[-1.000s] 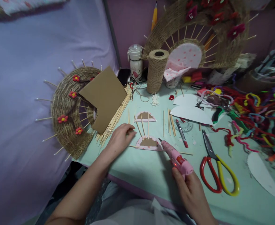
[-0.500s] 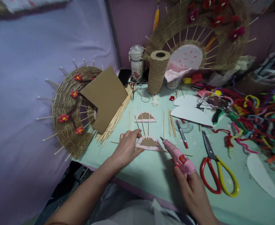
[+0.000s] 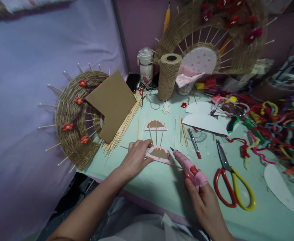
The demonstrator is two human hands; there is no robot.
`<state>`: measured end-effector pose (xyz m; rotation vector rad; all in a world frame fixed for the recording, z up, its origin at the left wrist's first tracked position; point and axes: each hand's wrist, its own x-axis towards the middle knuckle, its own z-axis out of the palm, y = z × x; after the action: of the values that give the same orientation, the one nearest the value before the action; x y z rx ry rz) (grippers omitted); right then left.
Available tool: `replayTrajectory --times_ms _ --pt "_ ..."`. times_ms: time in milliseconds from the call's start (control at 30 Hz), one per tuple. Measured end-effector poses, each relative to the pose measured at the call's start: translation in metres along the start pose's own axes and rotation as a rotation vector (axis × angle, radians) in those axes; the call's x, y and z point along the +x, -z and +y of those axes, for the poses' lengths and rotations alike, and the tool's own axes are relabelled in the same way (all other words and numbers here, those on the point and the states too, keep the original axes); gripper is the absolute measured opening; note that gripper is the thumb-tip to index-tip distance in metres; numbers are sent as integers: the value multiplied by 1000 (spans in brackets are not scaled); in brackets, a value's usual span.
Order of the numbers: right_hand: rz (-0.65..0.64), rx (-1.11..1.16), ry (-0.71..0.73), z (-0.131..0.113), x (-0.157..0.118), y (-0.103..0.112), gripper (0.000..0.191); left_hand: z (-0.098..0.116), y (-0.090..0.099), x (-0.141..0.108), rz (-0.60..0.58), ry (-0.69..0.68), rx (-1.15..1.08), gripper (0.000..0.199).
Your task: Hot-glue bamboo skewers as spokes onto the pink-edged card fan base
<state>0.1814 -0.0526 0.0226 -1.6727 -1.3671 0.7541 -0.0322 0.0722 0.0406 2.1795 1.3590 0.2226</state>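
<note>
While gripping the pink glue gun (image 3: 188,164) in the right hand (image 3: 205,201), with fingers curled around its handle, points its nozzle, as seen from the head camera, just beside the right end of the lower half-round piece (image 3: 160,153). Find that piece on the green table (image 3: 147,184), right between both hands. Over to the left hand (image 3: 136,155) now: rests at the opposite end, with thumb and forefinger parted at the pink-spotted border; cannot tell whether pinching it or merely touching. Follow the long thin stick (image 3: 176,165): slants along the lower border, poking out on both sides. Look just above: see three thin sticks (image 3: 157,135) fanning up from the cardboard, overlapping the upper half-round piece (image 3: 153,125). Spot, to the right, the marker (image 3: 194,143) beside a clear protractor (image 3: 200,136), then the big scissors (image 3: 223,155) with red and yellow handles. Glance back: catch the twine spool (image 3: 168,80), standing upright.
</note>
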Motion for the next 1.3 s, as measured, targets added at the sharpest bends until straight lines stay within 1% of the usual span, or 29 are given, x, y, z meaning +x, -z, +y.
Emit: replayTrajectory --times_ms 133,267,333,433,567,767,1033,1167,1300 --pt "-21 21 -33 0 0 1 28 -6 7 0 14 -49 0 44" --pt "-40 32 -44 0 -1 0 29 -12 14 12 105 -54 -23 25" --pt "-23 42 -35 0 -2 -1 27 -12 14 19 132 -41 -18 21" --pt "2 40 -32 2 -4 -2 26 -9 9 28 152 -38 8 27" --pt "7 11 -24 4 -6 1 25 -5 5 31 175 -52 26 37" --pt "7 12 -17 5 -6 1 23 -8 9 37 179 -55 -2 29" --pt "-7 3 -2 8 -6 -2 26 -6 8 44 150 -48 2 32" --pt "-10 -10 -13 13 -9 -4 32 -7 7 45 134 -42 2 32" --pt "-70 21 -21 13 -10 -6 30 -9 6 46 127 -37 13 32"
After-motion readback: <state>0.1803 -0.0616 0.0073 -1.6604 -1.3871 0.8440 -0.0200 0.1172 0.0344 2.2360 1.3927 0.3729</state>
